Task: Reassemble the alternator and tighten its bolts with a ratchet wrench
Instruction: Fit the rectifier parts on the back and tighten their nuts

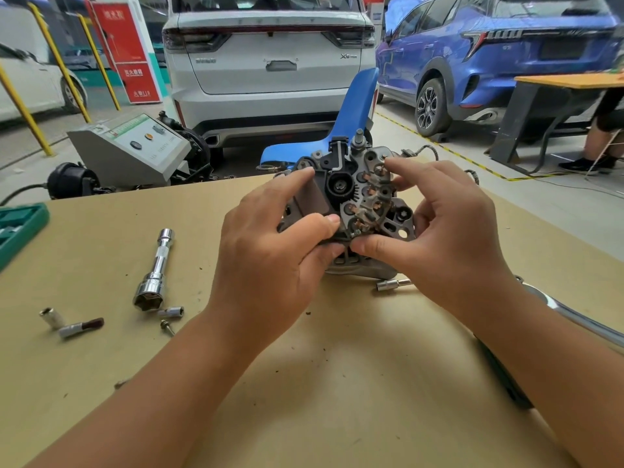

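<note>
Both hands on the alternator (pixel 354 204) — left hand (pixel 270 251) grips it, right hand (pixel 449 238) pinches a small bolt (pixel 355 234). Still fitting parts by hand — the wrench (pixel 574 315) looks next.

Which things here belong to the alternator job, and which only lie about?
Belongs to the job:
- alternator, gripped by the left hand and right hand
- large socket with extension
- small socket

Only lying about:
- green tool case
- grey machine
- blue chair
</note>
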Tool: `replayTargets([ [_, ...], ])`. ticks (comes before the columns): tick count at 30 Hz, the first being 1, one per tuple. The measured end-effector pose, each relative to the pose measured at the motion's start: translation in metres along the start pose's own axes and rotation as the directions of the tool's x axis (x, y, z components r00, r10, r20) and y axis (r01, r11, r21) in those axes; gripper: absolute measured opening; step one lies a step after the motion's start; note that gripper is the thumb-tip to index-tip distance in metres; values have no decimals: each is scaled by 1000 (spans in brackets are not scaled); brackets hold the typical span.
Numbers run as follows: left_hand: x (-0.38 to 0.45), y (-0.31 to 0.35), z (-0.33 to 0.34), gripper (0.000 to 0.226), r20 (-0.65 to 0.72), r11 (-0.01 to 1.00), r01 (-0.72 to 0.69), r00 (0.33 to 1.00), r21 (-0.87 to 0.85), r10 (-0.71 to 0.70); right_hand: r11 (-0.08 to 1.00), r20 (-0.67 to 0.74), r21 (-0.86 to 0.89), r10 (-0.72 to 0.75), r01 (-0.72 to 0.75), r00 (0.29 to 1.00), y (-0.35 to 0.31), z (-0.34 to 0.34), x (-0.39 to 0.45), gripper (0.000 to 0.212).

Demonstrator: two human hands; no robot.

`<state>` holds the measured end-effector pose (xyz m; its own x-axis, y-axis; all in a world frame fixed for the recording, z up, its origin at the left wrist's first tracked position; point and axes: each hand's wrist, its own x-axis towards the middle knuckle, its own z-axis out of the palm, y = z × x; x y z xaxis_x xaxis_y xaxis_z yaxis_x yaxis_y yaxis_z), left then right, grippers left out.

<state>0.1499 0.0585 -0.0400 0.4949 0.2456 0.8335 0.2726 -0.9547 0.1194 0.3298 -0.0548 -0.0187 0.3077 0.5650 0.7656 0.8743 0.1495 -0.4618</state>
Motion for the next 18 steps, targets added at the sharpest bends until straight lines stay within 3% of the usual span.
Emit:
replayTargets([
  [12,-5,14,6,14,-53,997,77,996,22,-75,1000,-90,-10,-20,19,996,-5,1,-5,79],
  [18,-3,7,4,10,-66,1000,7,998,18,-6,999,-38,27,-16,17,999,-2,-1,0,77],
])
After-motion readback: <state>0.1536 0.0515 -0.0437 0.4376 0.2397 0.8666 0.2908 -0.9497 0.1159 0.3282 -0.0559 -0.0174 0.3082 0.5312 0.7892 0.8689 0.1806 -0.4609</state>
